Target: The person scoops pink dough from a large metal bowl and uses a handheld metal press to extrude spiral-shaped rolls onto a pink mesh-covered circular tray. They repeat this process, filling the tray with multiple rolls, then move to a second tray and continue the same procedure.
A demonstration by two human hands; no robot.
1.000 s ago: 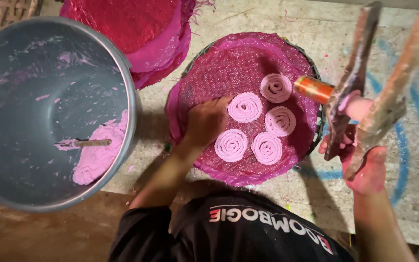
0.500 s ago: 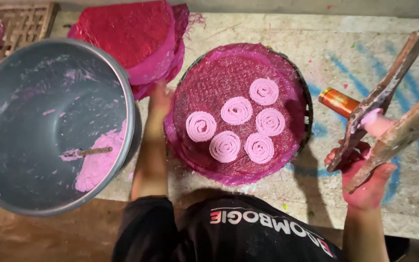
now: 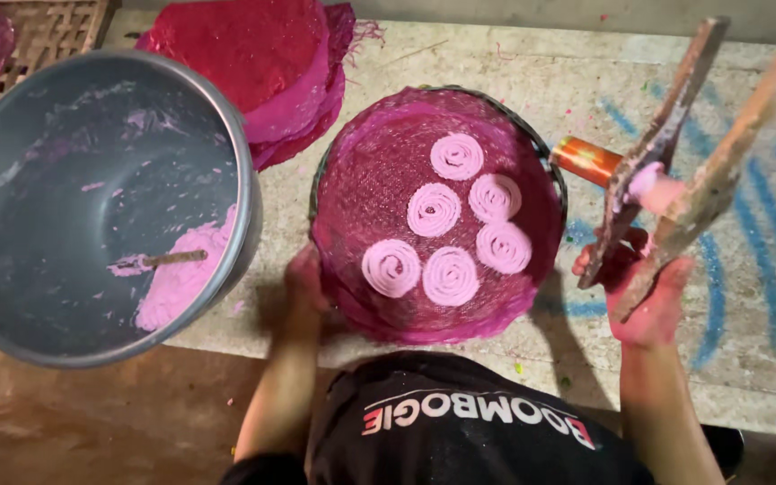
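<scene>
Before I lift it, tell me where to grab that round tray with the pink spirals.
Probably grip the round tray by its bare near-left rim, coming from the side, as the left hand does. The five pink spirals sit centre-right, and the right hand with its wooden press crowds the right edge.

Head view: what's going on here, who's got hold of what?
A person is forming pink dough spirals on a round pink mesh tray; five lie on it now. The left hand grips the tray's near-left rim. The right hand holds a two-handled wooden press, raised off to the tray's right. A large grey pot with leftover pink dough sits to the left, and a stack of red mesh mats lies behind.
</scene>
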